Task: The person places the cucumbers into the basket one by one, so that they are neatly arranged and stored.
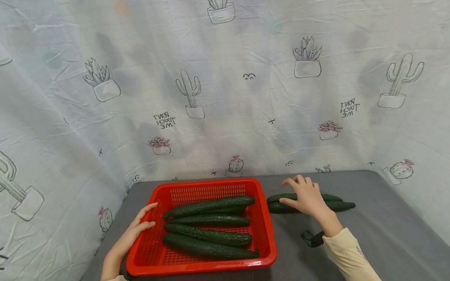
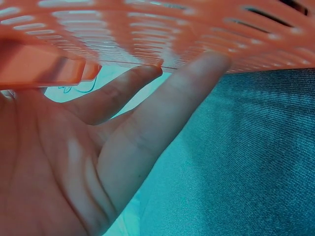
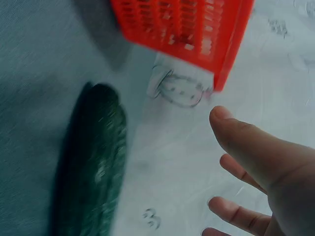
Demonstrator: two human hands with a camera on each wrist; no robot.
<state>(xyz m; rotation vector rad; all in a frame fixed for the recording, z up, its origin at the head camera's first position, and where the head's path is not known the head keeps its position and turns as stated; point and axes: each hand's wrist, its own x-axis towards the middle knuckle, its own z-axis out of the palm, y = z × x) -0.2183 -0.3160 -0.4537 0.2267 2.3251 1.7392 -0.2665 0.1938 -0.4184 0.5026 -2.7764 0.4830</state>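
A red plastic basket (image 1: 198,266) with slotted walls holds several long dark-green cucumbers (image 1: 215,251). At its left side my left hand (image 1: 130,235) grips the rim, thumb and a finger reaching over it. Other fingers (image 2: 142,132) stretch along the outside of the slotted wall in the left wrist view. My right hand (image 1: 305,196) hovers above more cucumbers (image 1: 337,205) lying side by side on the table, right of the basket. Its fingers are spread and loosely bent, with nothing between them. A cucumber (image 3: 93,162) shows apart from this hand in the right wrist view.
The grey table (image 1: 298,269) carries everything. A pale curtain (image 1: 228,95) printed with potted cacti hangs behind it and at both sides. A dark wrist device (image 1: 313,239) sits below my right wrist.
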